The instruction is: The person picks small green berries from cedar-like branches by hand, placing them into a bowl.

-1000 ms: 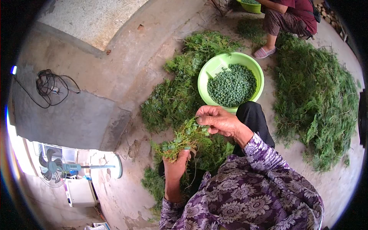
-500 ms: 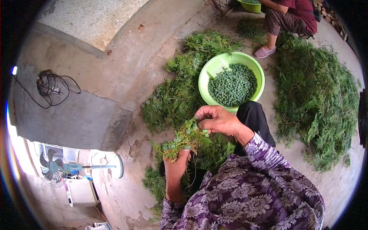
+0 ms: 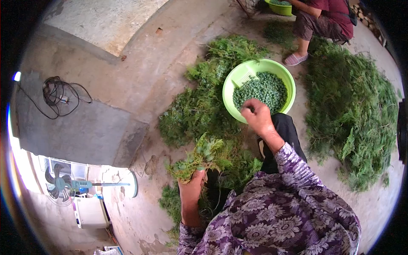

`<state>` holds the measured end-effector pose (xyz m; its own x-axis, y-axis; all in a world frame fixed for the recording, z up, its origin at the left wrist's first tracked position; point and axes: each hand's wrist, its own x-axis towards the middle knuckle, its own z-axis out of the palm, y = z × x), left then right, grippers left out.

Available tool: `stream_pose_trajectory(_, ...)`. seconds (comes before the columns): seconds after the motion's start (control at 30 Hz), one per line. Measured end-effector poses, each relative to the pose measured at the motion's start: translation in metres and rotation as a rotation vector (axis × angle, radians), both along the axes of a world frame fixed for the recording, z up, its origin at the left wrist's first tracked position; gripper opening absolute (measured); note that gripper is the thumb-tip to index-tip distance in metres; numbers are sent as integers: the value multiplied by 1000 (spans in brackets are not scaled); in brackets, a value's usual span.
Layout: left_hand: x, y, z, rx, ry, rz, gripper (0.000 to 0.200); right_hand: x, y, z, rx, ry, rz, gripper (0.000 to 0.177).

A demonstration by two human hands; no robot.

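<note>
My left hand [image 3: 191, 185] grips a leafy green sprig [image 3: 199, 157] carrying small green berries, held up in front of my lap. My right hand [image 3: 257, 115] reaches over the near rim of a bright green bowl [image 3: 231, 83] filled with several small green berries [image 3: 260, 91]. Its fingers are curled downward over the berries; whether anything is in them is hidden. Purple flowered sleeves cover both my arms.
Heaps of cut green branches lie left of the bowl [image 3: 199, 106] and at the right [image 3: 352, 110]. Another person [image 3: 323, 21] squats at the top with a second green bowl [image 3: 280, 7]. A fan [image 3: 63, 185], a cable coil [image 3: 57, 97] and a concrete step are at left.
My right hand left the sprig and moved up and right to the bowl of berries. My left hand kept hold of the sprig, almost still.
</note>
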<state>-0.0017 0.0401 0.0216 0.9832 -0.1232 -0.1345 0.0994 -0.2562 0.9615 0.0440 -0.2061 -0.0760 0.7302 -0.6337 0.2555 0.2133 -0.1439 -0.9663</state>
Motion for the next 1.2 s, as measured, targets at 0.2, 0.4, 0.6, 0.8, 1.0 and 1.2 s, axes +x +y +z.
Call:
stream_pose_trajectory(0.2, 1, -1, 1, 12, -43, 51, 11, 14, -36, 63, -296, -154, -214, 19)
stream_pose_trajectory(0.4, 21, 19, -24, -232, 37, 8, 10, 49, -86, 28, -705, 206, -412, 32)
stream_pose_trajectory(0.6, 24, 7, -17, -247, 140, -101, 13, 4, -21, 30, 53, -92, 462, 10)
stream_pose_trajectory(0.8, 26, 7, -19, -325, 166, -118, 14, -14, 38, 46, 304, -173, 902, 25)
stream_pose_trajectory(1.0, 22, 2, -13, -273, 119, -114, 19, -19, 45, 58, 1, -210, 613, 30)
stream_pose_trajectory(1.2, 19, -4, -8, -267, 119, -93, 17, -16, 45, 56, -428, -306, 434, 26)
